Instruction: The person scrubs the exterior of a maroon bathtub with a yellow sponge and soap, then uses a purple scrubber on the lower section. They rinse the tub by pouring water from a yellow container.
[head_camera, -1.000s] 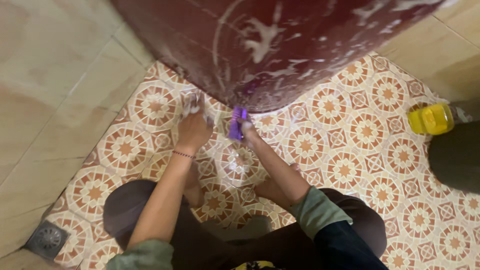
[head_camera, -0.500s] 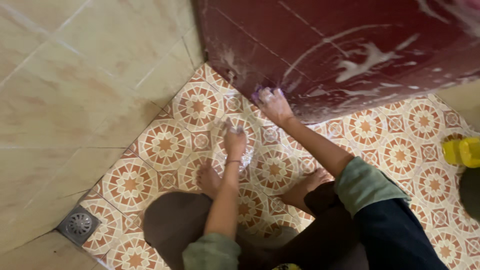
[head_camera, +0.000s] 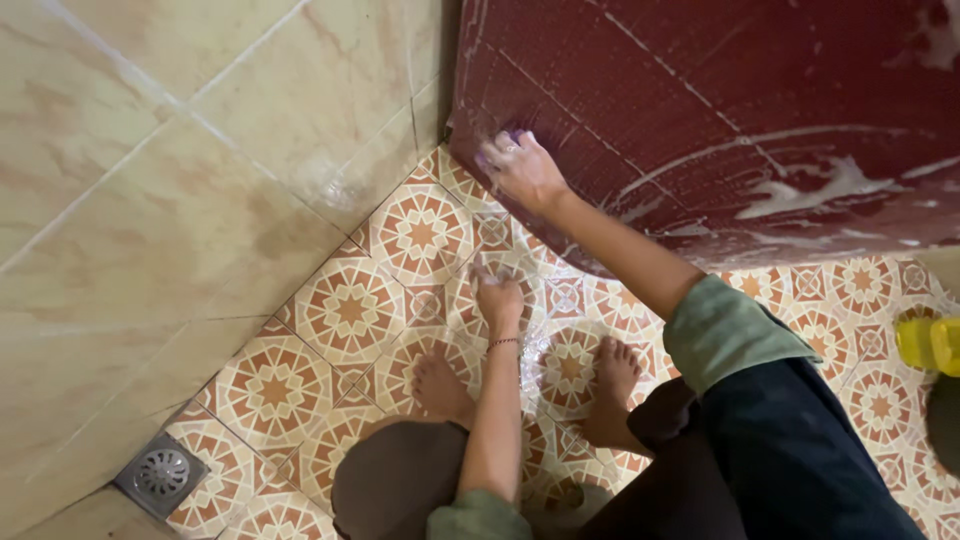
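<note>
At the bottom of the view, dark trousers (head_camera: 790, 450) and green sleeves (head_camera: 725, 335) are seen, with two bare feet (head_camera: 610, 385) planted on the patterned floor (head_camera: 350, 310). The left hand (head_camera: 497, 300) is lowered between the feet and the wall, with its fingers curled and soapy; it appears to rest on the wet floor, and nothing is seen to be held in it. A thin bracelet (head_camera: 503, 343) is worn at that wrist. A round metal drain (head_camera: 160, 473) is set in the floor at the lower left corner, well apart from both hands. A yellow container (head_camera: 928, 345) is cut off by the right edge, near the person's right knee. Farther up, the right arm is extended forward and the right hand (head_camera: 520, 168) is pressed against the lower left edge of the dark red tank (head_camera: 760, 110). This hand is closed around a purple brush (head_camera: 515, 137), of which only a small part is visible above the fingers; the brush is held in contact with the tank's surface, close to where the tank meets the floor and the beige wall (head_camera: 180, 180). White streaks of foam (head_camera: 800, 195) are spread across the tank's curved side, mostly to the right of the hand. The wall tiles fill the left and upper left of the view.
</note>
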